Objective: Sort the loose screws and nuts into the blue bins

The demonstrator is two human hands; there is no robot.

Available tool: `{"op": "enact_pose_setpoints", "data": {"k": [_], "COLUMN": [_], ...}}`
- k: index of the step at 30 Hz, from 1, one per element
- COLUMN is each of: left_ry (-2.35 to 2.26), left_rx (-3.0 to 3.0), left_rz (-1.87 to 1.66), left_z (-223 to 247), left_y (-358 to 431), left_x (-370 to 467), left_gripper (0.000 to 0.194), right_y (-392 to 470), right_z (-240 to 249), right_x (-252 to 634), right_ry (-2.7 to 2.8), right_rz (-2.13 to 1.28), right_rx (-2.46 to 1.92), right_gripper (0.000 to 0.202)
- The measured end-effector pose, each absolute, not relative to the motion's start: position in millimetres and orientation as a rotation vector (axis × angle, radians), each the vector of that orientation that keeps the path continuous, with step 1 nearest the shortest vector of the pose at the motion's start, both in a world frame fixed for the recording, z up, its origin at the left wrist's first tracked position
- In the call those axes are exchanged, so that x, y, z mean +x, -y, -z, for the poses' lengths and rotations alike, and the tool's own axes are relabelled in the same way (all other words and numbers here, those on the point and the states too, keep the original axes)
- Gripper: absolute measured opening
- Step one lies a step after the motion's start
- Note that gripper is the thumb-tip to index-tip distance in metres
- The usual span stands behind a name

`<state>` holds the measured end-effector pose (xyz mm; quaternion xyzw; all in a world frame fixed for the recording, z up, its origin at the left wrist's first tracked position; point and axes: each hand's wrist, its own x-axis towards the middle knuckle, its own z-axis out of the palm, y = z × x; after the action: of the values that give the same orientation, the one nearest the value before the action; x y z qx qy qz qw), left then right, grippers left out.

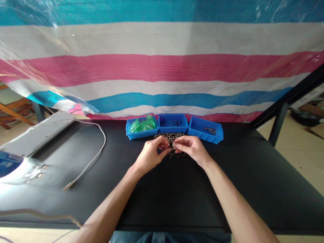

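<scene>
Both of my hands meet over a pile of small dark metallic parts (177, 136) at the middle of the black table. My left hand (152, 153) has its thumb and fingers pinched at the pile's left side; what they hold is too small to make out. My right hand (192, 148) is pinched too, its fingertips close to the left ones, on something I cannot identify. Behind the pile stand three blue bins: the left bin (141, 135) with green plastic pieces (143, 125), the middle bin (173, 129) with a few dark pieces, the right bin (205, 135) with small metallic pieces.
A white cable (95, 155) curves over the table (253, 182) on the left, near a long grey-white panel (40, 131). A clear plastic bag (30, 170) lies at the left edge. A striped sheet (162, 67) hangs behind; a black frame leg (277, 125) stands at right.
</scene>
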<state>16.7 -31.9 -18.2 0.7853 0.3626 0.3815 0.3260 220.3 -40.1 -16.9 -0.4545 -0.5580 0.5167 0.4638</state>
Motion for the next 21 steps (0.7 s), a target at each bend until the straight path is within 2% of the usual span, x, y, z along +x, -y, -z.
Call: {"op": "enact_pose_setpoints", "data": {"k": [3, 6, 8, 14, 21], "left_ry": [-1.014, -1.093, -1.142, -1.152, -1.208], "left_rx": [2.237, 2.335, 2.397, 2.411, 2.356], "left_rz": [-0.845, -0.754, -0.714, -0.706, -0.738], "left_z": [20, 25, 29, 35, 38], "left_y": [33, 36, 38, 36, 30], "left_x": [17, 22, 26, 27, 21], "left_gripper": [0.008, 0.014, 0.015, 0.005, 0.007], "right_y": [32, 28, 29, 36, 37], "right_z": [19, 17, 15, 16, 18], "right_x": [218, 211, 206, 209, 218], "right_ry": [1.203, 1.115, 1.102, 1.137, 1.136], "right_rz": [-1.150, -1.115, -1.104, -1.086, -1.066], "right_rx": [-1.143, -1.011, -0.987, -1.010, -1.028], "right_gripper": [0.036, 0.059, 0.064, 0.045, 0.037]}}
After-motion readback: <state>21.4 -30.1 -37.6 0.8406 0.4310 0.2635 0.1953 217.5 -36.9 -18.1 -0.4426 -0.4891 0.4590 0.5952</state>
